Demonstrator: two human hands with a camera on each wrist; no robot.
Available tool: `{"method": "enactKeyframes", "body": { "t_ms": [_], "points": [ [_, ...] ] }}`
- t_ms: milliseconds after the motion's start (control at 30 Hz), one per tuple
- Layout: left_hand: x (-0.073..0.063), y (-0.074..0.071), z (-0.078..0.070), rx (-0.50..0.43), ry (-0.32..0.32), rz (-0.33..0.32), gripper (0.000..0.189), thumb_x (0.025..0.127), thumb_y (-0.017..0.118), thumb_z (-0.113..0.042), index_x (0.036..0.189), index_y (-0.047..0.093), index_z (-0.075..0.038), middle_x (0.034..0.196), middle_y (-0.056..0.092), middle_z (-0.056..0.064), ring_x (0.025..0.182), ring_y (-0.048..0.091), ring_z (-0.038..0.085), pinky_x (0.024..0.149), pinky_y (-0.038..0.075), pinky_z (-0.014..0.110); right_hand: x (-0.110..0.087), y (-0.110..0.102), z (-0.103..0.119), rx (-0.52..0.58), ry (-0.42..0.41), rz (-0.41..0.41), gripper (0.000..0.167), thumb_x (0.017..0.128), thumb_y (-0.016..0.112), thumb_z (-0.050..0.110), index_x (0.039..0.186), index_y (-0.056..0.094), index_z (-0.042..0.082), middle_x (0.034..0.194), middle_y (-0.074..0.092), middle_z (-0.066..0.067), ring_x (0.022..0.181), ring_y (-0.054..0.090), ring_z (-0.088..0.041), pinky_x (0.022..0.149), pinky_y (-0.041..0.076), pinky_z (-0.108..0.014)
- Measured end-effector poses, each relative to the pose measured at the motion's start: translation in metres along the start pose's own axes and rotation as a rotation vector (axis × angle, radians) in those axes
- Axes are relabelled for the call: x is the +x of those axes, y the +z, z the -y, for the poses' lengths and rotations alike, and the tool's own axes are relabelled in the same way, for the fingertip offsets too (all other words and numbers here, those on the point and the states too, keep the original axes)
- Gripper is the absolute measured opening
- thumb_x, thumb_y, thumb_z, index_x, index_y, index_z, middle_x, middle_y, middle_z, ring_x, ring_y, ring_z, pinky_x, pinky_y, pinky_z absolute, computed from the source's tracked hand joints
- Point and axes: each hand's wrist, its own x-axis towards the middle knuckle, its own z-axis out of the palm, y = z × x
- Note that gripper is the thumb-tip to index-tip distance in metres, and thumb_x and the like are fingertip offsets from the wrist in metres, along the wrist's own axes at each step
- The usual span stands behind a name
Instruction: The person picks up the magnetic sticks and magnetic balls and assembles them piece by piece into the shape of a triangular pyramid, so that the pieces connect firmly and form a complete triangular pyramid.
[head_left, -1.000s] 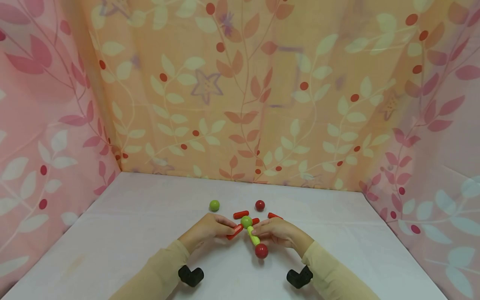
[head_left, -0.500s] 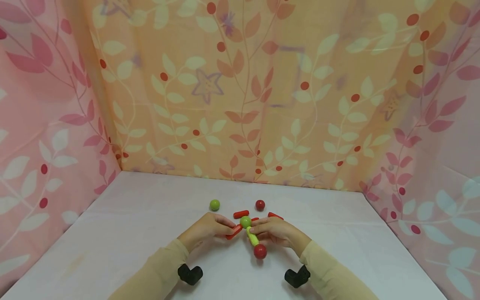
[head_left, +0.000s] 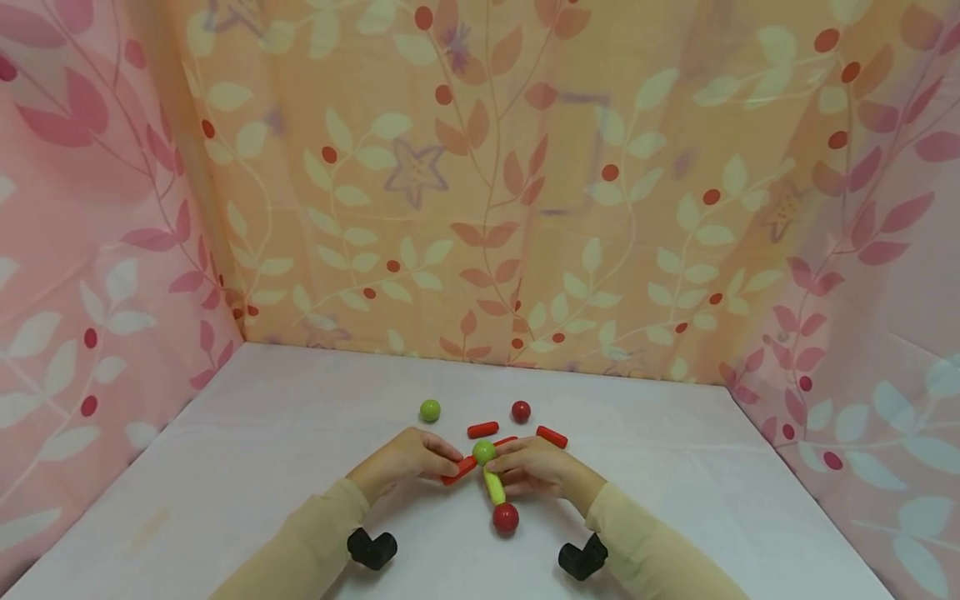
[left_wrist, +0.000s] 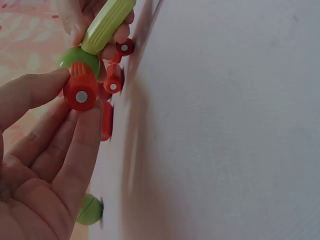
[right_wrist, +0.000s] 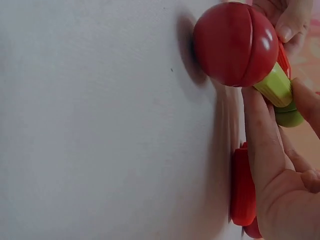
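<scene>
My left hand (head_left: 408,462) pinches a red toy rod (head_left: 460,471) between thumb and fingers; a pale disc shows on its near end in the left wrist view. The rod's other end meets a green ball (head_left: 484,452). From that ball a yellow-green ribbed rod (head_left: 494,488) runs down to a large red ball (right_wrist: 235,45). My right hand (head_left: 543,465) grips this ribbed rod, thumb on one side and fingers on the other. In the right wrist view the red ball hangs close to the white surface. Another red rod (head_left: 506,442) is partly hidden behind the right fingers.
Beyond the hands lie a loose green ball (head_left: 430,410), a loose red ball (head_left: 521,411) and two red rods, one in the middle (head_left: 482,429) and a second rod (head_left: 552,437) to the right. Patterned cloth walls (head_left: 480,208) enclose the white tabletop (head_left: 262,442).
Both hands have shifted slightly left and nearer with the joined pieces. The red ball has swung left and toward me, and the red rod at the far right is now fully in sight.
</scene>
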Motion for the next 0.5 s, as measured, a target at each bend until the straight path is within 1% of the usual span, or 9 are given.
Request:
{"method": "enactKeyframes", "body": {
  "t_ms": [100, 267, 500],
  "points": [
    [0.001, -0.001, 0.002, -0.008, -0.012, 0.004, 0.020, 0.081, 0.079, -0.007, 0.100, 0.077, -0.003, 0.091, 0.075, 0.002, 0.078, 0.068, 0.011, 0.076, 0.060, 0.029, 0.001, 0.003, 0.000, -0.002, 0.000, -0.003, 0.043, 0.092, 0.072, 0.022, 0.129, 0.063, 0.001, 0.105, 0.072, -0.006, 0.090, 0.067, -0.017, 0.083, 0.060, -0.032],
    [0.002, -0.002, 0.006, -0.002, -0.028, 0.001, 0.019, 0.082, 0.078, -0.008, 0.100, 0.078, -0.005, 0.093, 0.075, 0.002, 0.079, 0.067, 0.012, 0.077, 0.060, 0.029, 0.002, 0.008, 0.002, -0.018, -0.023, -0.027, 0.041, 0.092, 0.072, 0.021, 0.125, 0.064, -0.001, 0.110, 0.074, -0.009, 0.092, 0.071, -0.017, 0.086, 0.060, -0.035],
    [0.004, -0.003, 0.007, -0.024, -0.011, 0.008, 0.020, 0.081, 0.078, -0.006, 0.101, 0.077, -0.002, 0.093, 0.075, 0.003, 0.077, 0.068, 0.011, 0.076, 0.060, 0.029, 0.007, 0.012, 0.007, -0.019, -0.051, -0.041, 0.044, 0.092, 0.071, 0.023, 0.130, 0.063, 0.001, 0.118, 0.072, -0.013, 0.098, 0.073, -0.020, 0.089, 0.059, -0.037]
  ]
}}
